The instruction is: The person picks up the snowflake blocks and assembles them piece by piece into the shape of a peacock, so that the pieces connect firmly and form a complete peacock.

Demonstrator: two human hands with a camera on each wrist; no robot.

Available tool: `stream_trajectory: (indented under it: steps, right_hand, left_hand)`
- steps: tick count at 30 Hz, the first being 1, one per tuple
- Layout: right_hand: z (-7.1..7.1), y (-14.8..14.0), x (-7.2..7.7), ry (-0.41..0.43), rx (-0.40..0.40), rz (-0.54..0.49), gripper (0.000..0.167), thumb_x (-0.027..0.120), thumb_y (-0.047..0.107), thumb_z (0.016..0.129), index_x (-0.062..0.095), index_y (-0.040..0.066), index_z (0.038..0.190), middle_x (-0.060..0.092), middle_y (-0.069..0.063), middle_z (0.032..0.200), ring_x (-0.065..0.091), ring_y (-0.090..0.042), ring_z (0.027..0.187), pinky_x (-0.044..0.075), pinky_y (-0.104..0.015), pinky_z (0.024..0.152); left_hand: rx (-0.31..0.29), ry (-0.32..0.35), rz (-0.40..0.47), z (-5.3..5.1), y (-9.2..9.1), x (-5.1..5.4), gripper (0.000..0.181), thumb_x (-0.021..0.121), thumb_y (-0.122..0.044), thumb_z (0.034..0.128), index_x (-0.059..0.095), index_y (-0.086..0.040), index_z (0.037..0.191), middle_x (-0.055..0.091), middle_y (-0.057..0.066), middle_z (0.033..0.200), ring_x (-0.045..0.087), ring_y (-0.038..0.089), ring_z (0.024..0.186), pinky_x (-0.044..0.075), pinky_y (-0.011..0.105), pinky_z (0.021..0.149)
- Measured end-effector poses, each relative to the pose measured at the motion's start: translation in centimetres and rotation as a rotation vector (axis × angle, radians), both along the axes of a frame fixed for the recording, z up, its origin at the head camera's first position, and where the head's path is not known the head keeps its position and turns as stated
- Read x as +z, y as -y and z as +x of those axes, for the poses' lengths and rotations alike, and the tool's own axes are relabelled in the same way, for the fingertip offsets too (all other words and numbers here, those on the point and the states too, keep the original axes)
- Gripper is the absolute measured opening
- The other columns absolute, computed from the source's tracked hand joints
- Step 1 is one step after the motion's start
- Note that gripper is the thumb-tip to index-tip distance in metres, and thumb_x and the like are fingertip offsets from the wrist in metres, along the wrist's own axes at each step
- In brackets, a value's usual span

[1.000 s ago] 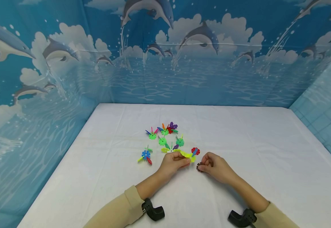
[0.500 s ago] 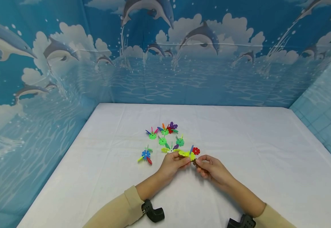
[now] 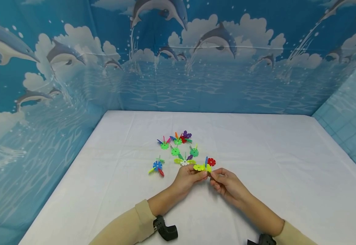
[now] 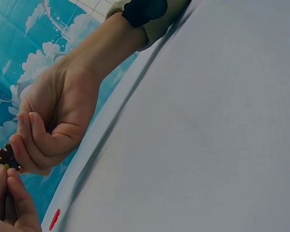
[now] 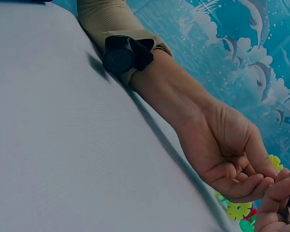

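My left hand pinches a joined cluster of notched plastic snowflake discs at the middle of the table. The cluster has yellow discs, a blue disc standing up and a red disc. Close beside it on the right, my right hand pinches a brown snowflake disc against the lower yellow edge. Fingers hide most of the brown disc in the head view, and I cannot tell whether its notch sits in the yellow one. The left wrist view shows the brown disc touching or nearly touching yellow.
Just beyond my left hand lies a white disc with yellow, green and purple ones. Farther back are green discs and a multicoloured group. A blue-centred piece lies to the left. A dolphin-print curtain borders the white table.
My right hand has moved left with the brown disc, up to the yellow discs. The cluster has turned slightly, so the blue disc now stands upright. My left hand has kept its hold.
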State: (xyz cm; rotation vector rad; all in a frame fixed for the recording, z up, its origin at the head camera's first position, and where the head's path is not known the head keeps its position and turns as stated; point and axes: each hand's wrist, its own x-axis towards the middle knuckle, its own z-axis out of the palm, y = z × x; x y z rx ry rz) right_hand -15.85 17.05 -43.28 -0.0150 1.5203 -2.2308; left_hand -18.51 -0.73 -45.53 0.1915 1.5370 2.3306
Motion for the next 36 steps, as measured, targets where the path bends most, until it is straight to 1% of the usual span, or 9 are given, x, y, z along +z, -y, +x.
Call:
stream_trajectory:
  steps: [5,13,16,20,24,27,29,32,36]
  right_hand:
    - [-0.11,0.09,-0.13,0.029,-0.033,-0.031,0.005,0.046,0.005,0.103,0.043,0.003,0.100,0.057,-0.001,0.077,0.046,-0.004,0.060,0.041,-0.015,0.055]
    - [-0.63,-0.19,-0.40,0.033,-0.028,-0.055,0.007,0.045,0.008,0.104,0.048,0.003,0.100,0.059,0.001,0.076,0.048,-0.003,0.060,0.042,-0.014,0.055]
    - [-0.81,-0.34,-0.33,0.043,-0.053,-0.055,0.010,0.046,0.011,0.104,0.049,0.003,0.099,0.059,0.001,0.076,0.048,-0.003,0.059,0.042,-0.013,0.054]
    - [-0.90,-0.48,-0.13,0.059,-0.087,-0.046,0.012,0.047,0.012,0.104,0.051,0.003,0.097,0.059,0.001,0.076,0.049,-0.003,0.059,0.043,-0.014,0.054]
    - [-0.77,-0.49,0.09,0.063,-0.078,-0.035,0.012,0.047,0.010,0.103,0.053,0.001,0.097,0.061,0.000,0.075,0.051,-0.003,0.059,0.046,-0.013,0.056]
    - [-0.55,-0.46,0.17,0.040,-0.041,-0.019,0.011,0.047,0.010,0.103,0.051,0.001,0.098,0.063,0.001,0.075,0.054,-0.003,0.060,0.047,-0.013,0.058]
    - [-0.41,-0.39,0.18,0.025,-0.016,-0.011,0.011,0.048,0.011,0.103,0.050,0.001,0.098,0.064,0.001,0.075,0.056,-0.003,0.061,0.048,-0.013,0.058]
    - [-0.23,-0.29,0.21,0.004,0.018,0.000,0.015,0.050,0.015,0.103,0.049,0.001,0.098,0.065,0.001,0.075,0.057,-0.004,0.061,0.049,-0.014,0.058]
    - [-0.30,-0.45,0.22,-0.030,0.066,0.006,0.020,0.047,0.019,0.105,0.052,0.002,0.095,0.067,0.000,0.074,0.059,-0.005,0.060,0.050,-0.016,0.058]
  left_hand:
    - [0.024,0.012,0.008,0.17,-0.28,-0.19,0.014,0.061,0.010,0.0896,0.063,0.016,0.102,0.070,0.001,0.077,0.067,0.007,0.071,0.055,0.021,0.073]
    - [0.027,-0.033,-0.014,0.05,0.00,-0.37,0.014,0.063,0.007,0.0900,0.061,0.016,0.100,0.070,0.002,0.081,0.067,0.008,0.076,0.055,0.026,0.078]
    - [0.089,-0.113,-0.115,0.15,0.19,-0.39,0.015,0.069,0.003,0.0867,0.060,0.010,0.096,0.067,0.003,0.084,0.064,0.009,0.077,0.054,0.023,0.075]
    - [0.246,-0.386,-0.437,0.43,0.40,-0.40,0.030,0.078,-0.008,0.0805,0.054,-0.001,0.096,0.059,0.001,0.084,0.056,0.009,0.074,0.048,0.019,0.067]
    - [0.400,-0.810,-0.756,0.66,0.52,-0.17,0.036,0.080,-0.011,0.0773,0.053,-0.008,0.100,0.052,0.004,0.094,0.051,0.016,0.085,0.046,0.027,0.073]
    - [0.475,-1.131,-0.883,0.64,0.57,0.09,0.035,0.081,-0.011,0.0732,0.060,-0.009,0.101,0.051,0.007,0.104,0.049,0.022,0.093,0.044,0.034,0.078]
    - [0.488,-1.292,-0.927,0.60,0.57,0.17,0.031,0.083,-0.013,0.0715,0.066,-0.013,0.098,0.053,0.007,0.108,0.049,0.024,0.096,0.044,0.036,0.081]
    - [0.479,-1.440,-0.966,0.52,0.56,0.17,0.021,0.083,-0.017,0.0724,0.072,-0.016,0.090,0.058,0.004,0.107,0.051,0.023,0.098,0.044,0.036,0.082]
    - [0.428,-1.458,-0.960,0.49,0.50,0.11,0.008,0.079,-0.014,0.0778,0.073,-0.016,0.081,0.065,-0.002,0.095,0.055,0.018,0.094,0.044,0.031,0.080]
